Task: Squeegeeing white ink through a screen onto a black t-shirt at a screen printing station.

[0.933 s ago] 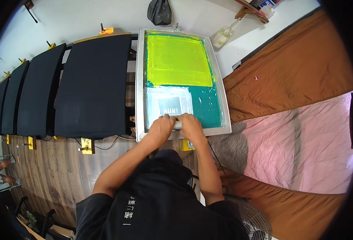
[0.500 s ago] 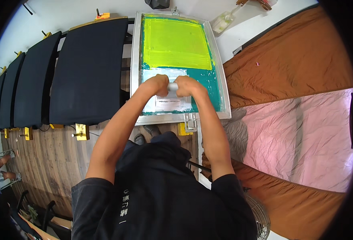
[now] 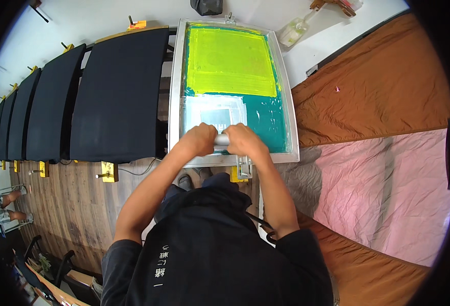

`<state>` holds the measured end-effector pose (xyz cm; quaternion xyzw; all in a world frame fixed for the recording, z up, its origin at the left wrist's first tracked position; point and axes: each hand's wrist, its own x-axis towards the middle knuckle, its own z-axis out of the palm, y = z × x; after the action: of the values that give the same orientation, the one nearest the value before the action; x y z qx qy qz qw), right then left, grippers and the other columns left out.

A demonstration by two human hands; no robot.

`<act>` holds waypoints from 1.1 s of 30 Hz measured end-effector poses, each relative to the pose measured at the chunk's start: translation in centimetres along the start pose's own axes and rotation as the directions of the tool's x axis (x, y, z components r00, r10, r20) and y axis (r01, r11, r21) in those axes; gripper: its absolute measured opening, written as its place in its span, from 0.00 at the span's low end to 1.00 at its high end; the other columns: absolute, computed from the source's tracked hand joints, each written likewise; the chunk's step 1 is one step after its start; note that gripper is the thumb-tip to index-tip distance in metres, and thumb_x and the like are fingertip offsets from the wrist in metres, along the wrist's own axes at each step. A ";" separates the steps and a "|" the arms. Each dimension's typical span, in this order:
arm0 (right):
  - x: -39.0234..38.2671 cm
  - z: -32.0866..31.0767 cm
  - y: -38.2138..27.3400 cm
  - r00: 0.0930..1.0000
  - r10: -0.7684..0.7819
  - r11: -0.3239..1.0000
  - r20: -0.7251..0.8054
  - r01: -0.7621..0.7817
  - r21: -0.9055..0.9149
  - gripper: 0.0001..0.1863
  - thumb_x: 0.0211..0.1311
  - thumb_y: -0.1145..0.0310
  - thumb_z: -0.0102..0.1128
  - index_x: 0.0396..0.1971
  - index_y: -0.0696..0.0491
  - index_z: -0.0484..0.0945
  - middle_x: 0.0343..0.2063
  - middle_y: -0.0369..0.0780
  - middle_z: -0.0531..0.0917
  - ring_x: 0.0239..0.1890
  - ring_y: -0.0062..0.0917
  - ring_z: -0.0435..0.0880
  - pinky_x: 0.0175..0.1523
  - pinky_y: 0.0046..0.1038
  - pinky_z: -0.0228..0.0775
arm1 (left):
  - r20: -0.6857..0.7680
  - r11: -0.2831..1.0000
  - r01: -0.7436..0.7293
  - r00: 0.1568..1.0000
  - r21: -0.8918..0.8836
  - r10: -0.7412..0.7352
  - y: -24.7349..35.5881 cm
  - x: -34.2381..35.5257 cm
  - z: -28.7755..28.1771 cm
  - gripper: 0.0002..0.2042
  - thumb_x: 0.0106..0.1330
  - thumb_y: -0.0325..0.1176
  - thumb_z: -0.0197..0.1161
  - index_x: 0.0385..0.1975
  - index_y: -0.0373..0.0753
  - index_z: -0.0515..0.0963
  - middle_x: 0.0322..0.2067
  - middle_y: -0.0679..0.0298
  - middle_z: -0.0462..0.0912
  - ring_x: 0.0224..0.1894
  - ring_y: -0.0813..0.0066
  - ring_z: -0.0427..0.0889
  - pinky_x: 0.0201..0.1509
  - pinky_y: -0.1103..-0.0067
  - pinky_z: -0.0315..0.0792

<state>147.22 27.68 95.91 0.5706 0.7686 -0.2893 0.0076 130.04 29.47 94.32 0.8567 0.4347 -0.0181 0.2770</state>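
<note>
My left hand [image 3: 200,139] and my right hand [image 3: 242,139] are closed around the grey handle of a squeegee [image 3: 221,139], low on a silver-framed screen [image 3: 292,122] with a teal surface. White ink [image 3: 197,104] and a pale lettered design, partly hidden by my fingers, show in the lower left of the screen, under and beyond my hands. A big patch of lime ink [image 3: 230,58] covers the upper part. A metal clamp [image 3: 244,169] sits at the near edge, below my right hand.
Several black-covered boards [image 3: 115,97] with yellow brackets [image 3: 109,172] stretch leftward. Brown fabric [image 3: 368,102] and pink fabric [image 3: 378,194] lie at the right. A dark bag [image 3: 206,6] hangs beyond the screen. Another person's legs [image 3: 11,199] show at far left; a cable lies below the boards.
Both hands moved away from me across the white ink by half a second ago, then back toward the screen's near edge now, still gripping the squeegee. The view has shifted slightly.
</note>
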 end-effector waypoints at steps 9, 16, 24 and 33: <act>7.4 -2.1 -1.0 0.995 0.083 0.989 0.056 -0.075 -0.128 0.15 0.42 0.74 0.65 0.35 0.54 0.85 0.35 0.51 0.85 0.39 0.42 0.85 0.46 0.38 0.78 | 0.013 0.998 0.041 0.999 0.039 -0.041 -5.0 3.6 -3.0 0.12 0.49 0.28 0.64 0.34 0.33 0.82 0.33 0.45 0.83 0.40 0.51 0.84 0.46 0.67 0.78; 7.1 -2.2 -0.9 0.999 0.003 0.997 -0.035 -0.006 -0.071 0.12 0.42 0.76 0.63 0.32 0.57 0.84 0.32 0.51 0.84 0.37 0.46 0.85 0.45 0.41 0.78 | -0.103 0.995 0.051 0.994 0.084 -0.042 -4.6 3.7 -2.9 0.09 0.47 0.25 0.61 0.30 0.34 0.80 0.30 0.47 0.83 0.35 0.50 0.84 0.41 0.65 0.79; 2.3 1.8 -0.2 0.964 -0.134 0.990 -0.227 0.120 -0.075 0.13 0.44 0.82 0.55 0.33 0.61 0.81 0.31 0.53 0.81 0.38 0.50 0.79 0.44 0.44 0.75 | -0.309 0.993 -0.002 0.950 -0.116 -0.034 -1.7 -0.7 1.0 0.08 0.50 0.17 0.54 0.31 0.32 0.75 0.26 0.47 0.79 0.31 0.47 0.81 0.36 0.62 0.76; 3.0 -2.6 1.6 1.000 0.008 1.000 -0.024 -0.008 -0.015 0.12 0.41 0.77 0.61 0.30 0.53 0.83 0.30 0.49 0.84 0.36 0.46 0.84 0.42 0.42 0.77 | -0.166 0.997 -0.002 0.986 -0.075 -0.011 -1.2 2.7 -0.4 0.10 0.51 0.25 0.60 0.34 0.36 0.78 0.28 0.46 0.82 0.34 0.45 0.82 0.38 0.59 0.77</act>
<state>148.44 31.79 96.38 0.5769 0.7685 -0.2767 0.0038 130.71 32.22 93.38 0.8432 0.4588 0.0694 0.2717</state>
